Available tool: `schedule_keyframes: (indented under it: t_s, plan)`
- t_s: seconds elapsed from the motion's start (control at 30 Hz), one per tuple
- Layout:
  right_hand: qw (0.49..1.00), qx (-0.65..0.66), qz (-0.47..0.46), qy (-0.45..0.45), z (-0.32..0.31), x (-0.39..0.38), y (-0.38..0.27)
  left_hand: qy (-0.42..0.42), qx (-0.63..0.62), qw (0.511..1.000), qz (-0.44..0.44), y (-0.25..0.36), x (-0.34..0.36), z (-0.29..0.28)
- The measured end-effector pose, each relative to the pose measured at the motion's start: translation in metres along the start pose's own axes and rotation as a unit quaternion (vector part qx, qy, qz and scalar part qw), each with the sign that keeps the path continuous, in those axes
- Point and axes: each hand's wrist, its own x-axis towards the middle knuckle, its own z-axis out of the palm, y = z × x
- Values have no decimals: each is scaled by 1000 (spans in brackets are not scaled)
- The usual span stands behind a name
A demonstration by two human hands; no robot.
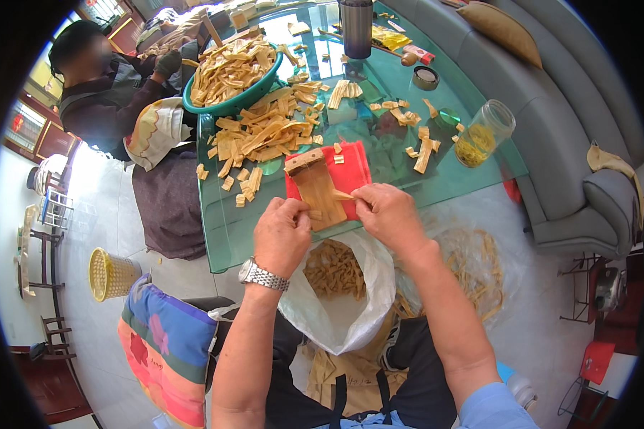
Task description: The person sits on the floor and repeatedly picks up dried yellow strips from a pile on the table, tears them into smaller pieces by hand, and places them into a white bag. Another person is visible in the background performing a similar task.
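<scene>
My right hand [390, 218] is closed in a pinch on a narrow tan slice [343, 195], which looks like dried root or bark. Its tip points left over a wooden cutting board [319, 191] with a dark bar across its far end. My left hand [283, 234], with a metal watch at the wrist, is closed at the board's near left edge, a small tan piece [313, 214] at its fingertips. Under the board lies a red cloth [354, 163]. Just below both hands, an open white sack [372, 314] holds many short cut pieces [333, 268].
Loose slices [265, 139] are heaped on the glass table [225, 222] beside a full teal basket [232, 107]. A jar [485, 134], a tape roll [426, 79] and a dark tumbler [355, 28] stand further right. Another person [96, 86] sits at left, near a yellow bin [113, 275].
</scene>
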Motion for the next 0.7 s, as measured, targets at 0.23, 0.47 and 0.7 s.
schedule_keyframes:
  t_s: [0.23, 0.47, 0.7]
  plan:
    - [993, 88, -79, 15, -24, -11, -5, -112, -59, 989, -72, 18, -14, -27]
    - [945, 185, -261, 71, -39, -40, -72, -310, -674, 593, -312, 36, -49, -16]
    - [925, 246, -279, 72, -45, -53, -94, -279, -698, 613, -245, 52, -53, -26]
